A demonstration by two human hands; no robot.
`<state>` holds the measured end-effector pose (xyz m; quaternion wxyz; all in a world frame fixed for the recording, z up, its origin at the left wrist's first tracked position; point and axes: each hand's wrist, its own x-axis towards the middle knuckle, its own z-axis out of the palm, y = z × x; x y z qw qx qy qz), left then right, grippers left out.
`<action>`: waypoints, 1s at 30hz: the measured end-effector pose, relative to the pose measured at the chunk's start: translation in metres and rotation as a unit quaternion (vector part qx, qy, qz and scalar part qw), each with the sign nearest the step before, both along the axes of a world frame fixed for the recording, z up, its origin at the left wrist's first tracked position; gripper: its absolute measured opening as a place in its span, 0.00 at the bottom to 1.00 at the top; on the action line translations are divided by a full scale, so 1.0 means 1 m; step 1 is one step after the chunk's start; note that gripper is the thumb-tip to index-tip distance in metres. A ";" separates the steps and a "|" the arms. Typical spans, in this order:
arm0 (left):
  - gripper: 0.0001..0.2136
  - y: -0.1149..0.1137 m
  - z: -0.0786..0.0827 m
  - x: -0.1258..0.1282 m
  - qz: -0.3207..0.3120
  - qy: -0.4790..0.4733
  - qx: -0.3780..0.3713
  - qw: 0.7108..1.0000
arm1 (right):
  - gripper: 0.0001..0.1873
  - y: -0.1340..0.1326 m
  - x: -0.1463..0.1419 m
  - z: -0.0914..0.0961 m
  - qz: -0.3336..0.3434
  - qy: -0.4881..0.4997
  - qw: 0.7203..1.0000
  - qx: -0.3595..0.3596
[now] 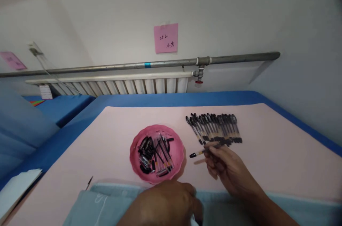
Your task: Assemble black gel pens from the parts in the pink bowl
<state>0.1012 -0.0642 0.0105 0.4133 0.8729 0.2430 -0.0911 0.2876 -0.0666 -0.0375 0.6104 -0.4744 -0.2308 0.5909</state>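
My right hand pinches a black-capped pen just in front of a row of several assembled pens lying side by side on the pink table mat. The pen in my fingers points left, cap end toward the pink plate. That plate holds a heap of loose pen parts: caps, barrels and refills. My left hand rests low at the front, its back toward me, fingers curled downward on a light blue cloth. What those fingers hold, if anything, is hidden.
A blue table edge frames the mat. Behind it run a white radiator and a metal pipe, with a pink note on the wall. White paper lies at the left front. A thin refill lies beside the cloth.
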 end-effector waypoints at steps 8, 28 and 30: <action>0.04 0.018 -0.014 0.001 0.388 -0.184 -0.107 0.897 | 0.18 -0.008 -0.004 0.023 -0.007 0.068 0.998 -0.016; 0.17 0.014 -0.034 0.017 0.353 -0.289 -0.369 0.809 | 0.16 -0.019 -0.018 0.007 0.074 -0.052 0.996 0.022; 0.17 0.010 -0.032 0.018 0.345 -0.281 -0.358 0.821 | 0.15 -0.019 -0.018 0.007 0.072 -0.045 0.996 0.027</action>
